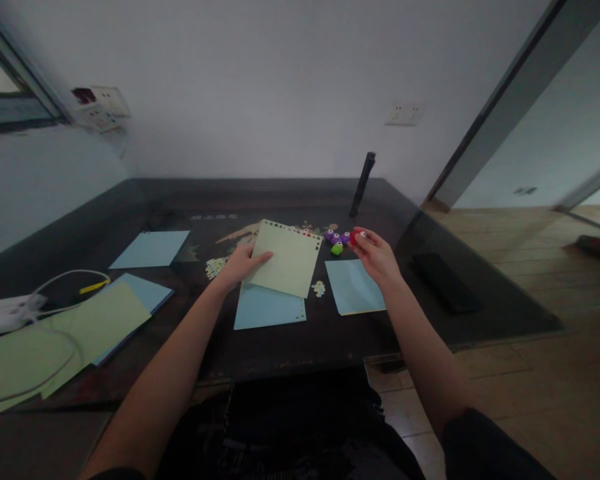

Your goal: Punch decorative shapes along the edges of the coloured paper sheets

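Observation:
My left hand point(244, 263) pinches the left edge of a pale green paper sheet point(286, 259), tilted over the table. Small punched shapes run along its top edge and down its top right corner. A blue sheet point(270, 308) lies partly hidden below it, with a few holes at its right corner. My right hand point(377, 257) grips a small red craft punch point(355, 237) right of the green sheet. Several purple punches point(336, 238) and a green punch point(337, 249) sit beside it. Small paper cut-outs point(319, 289) lie right of the sheets, and a larger pile of cut-outs point(215, 268) is by my left wrist.
Another blue stack point(353, 287) lies under my right wrist. At left are a blue sheet point(151, 249), overlapping green sheets point(97, 323) and a white power strip point(10, 315) with a cable. A black upright stick point(363, 184) and a dark flat object point(446, 283) are at right.

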Demonstrator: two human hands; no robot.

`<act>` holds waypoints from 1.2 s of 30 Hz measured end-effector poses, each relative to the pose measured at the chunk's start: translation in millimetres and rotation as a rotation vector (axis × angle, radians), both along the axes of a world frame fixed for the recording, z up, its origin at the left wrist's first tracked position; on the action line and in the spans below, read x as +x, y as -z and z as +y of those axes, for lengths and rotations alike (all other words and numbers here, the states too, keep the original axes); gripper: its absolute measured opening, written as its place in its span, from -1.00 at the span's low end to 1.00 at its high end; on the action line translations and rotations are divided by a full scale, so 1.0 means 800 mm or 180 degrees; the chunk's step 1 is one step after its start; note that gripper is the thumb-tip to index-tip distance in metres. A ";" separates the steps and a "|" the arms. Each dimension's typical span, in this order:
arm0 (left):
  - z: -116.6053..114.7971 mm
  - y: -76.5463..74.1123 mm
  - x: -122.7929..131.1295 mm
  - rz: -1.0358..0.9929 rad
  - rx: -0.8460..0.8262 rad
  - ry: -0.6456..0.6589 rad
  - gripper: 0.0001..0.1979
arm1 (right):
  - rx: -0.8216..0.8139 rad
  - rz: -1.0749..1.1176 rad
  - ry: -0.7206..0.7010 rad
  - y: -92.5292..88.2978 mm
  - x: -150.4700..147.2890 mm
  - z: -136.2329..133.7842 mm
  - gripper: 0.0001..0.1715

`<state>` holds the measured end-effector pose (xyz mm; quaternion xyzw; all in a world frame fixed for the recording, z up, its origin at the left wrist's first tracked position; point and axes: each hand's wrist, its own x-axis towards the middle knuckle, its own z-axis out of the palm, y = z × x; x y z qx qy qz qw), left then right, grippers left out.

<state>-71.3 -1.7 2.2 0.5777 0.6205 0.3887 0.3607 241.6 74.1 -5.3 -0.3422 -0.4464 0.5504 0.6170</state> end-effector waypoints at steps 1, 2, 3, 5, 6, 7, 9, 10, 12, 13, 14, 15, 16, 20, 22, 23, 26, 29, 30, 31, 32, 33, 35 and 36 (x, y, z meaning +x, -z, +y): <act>-0.001 -0.002 0.000 0.0028 -0.0005 -0.0006 -0.62 | 0.0071 -0.0097 0.0034 -0.001 0.005 0.007 -0.61; -0.001 -0.003 0.001 0.0061 -0.0008 -0.0008 -0.62 | 0.0134 -0.0249 0.0072 -0.001 0.010 0.014 -0.60; -0.001 -0.004 0.001 0.0094 -0.0007 -0.0009 -0.62 | 0.0178 -0.0476 0.0122 0.000 0.014 0.022 -0.59; 0.000 -0.005 0.001 0.0154 0.0001 -0.0029 -0.62 | 0.0202 -0.1224 0.0322 0.005 0.019 0.036 -0.63; 0.000 -0.004 0.000 0.0182 0.0002 -0.0047 -0.63 | 0.0208 -0.1746 0.0478 0.009 0.020 0.042 -0.67; 0.001 -0.004 0.000 0.0199 0.0000 -0.0057 -0.63 | 0.0254 -0.2311 0.0642 0.014 0.020 0.047 -0.73; 0.002 -0.002 -0.001 0.0179 -0.0008 -0.0062 -0.63 | 0.0363 -0.3276 0.0855 0.023 0.018 0.052 -0.80; 0.002 -0.002 -0.001 0.0164 -0.0014 -0.0055 -0.63 | 0.0423 -0.3618 0.0887 0.027 0.016 0.053 -0.82; 0.001 -0.001 -0.001 0.0160 -0.0007 -0.0050 -0.63 | 0.0517 -0.4080 0.0895 0.032 0.014 0.053 -0.82; 0.001 -0.001 0.000 0.0160 0.0000 -0.0053 -0.63 | 0.0559 -0.4233 0.0898 0.034 0.013 0.052 -0.82; 0.001 -0.001 0.000 0.0147 0.0000 -0.0049 -0.63 | 0.0590 -0.4350 0.0909 0.035 0.012 0.051 -0.82; 0.000 -0.001 0.001 0.0118 -0.0002 -0.0041 -0.63 | 0.0609 -0.4431 0.0919 0.036 0.011 0.050 -0.82; 0.000 -0.001 0.002 0.0077 -0.0012 -0.0034 -0.63 | 0.0617 -0.4474 0.0925 0.036 0.010 0.050 -0.81; -0.001 0.000 0.003 0.0020 -0.0108 -0.0063 -0.63 | 0.0632 -0.4395 0.0937 0.036 0.008 0.050 -0.78; 0.000 0.000 0.003 0.0013 -0.0130 -0.0094 -0.63 | 0.0664 -0.4280 0.0948 0.033 0.009 0.050 -0.77; 0.000 0.000 0.003 -0.0020 -0.0132 -0.0094 -0.62 | 0.0683 -0.4229 0.0972 0.032 0.011 0.050 -0.78; 0.000 0.001 0.003 -0.0130 -0.0128 -0.0043 -0.60 | 0.0718 -0.4135 0.1081 0.024 0.018 0.047 -0.85; 0.000 0.000 0.002 -0.0094 -0.0108 -0.0019 -0.58 | 0.0694 -0.4010 0.0765 0.019 0.022 0.041 -0.79; 0.000 0.000 0.002 -0.0061 -0.0101 -0.0019 -0.58 | 0.0691 -0.3986 0.0564 0.019 0.021 0.039 -0.75; 0.000 0.000 0.002 -0.0025 -0.0095 -0.0023 -0.58 | 0.0705 -0.3970 0.0368 0.021 0.020 0.037 -0.74; 0.001 -0.001 0.001 0.0014 -0.0092 -0.0024 -0.58 | 0.0735 -0.3956 0.0216 0.023 0.017 0.036 -0.74; 0.001 -0.001 0.001 0.0053 -0.0083 -0.0029 -0.58 | 0.0775 -0.3935 0.0120 0.026 0.014 0.036 -0.75; 0.002 -0.001 0.001 0.0115 -0.0047 -0.0052 -0.56 | 0.0869 -0.3825 0.0050 0.033 0.007 0.037 -0.78; 0.002 -0.001 0.002 0.0129 -0.0035 -0.0058 -0.55 | 0.0909 -0.3745 0.0045 0.036 0.003 0.038 -0.79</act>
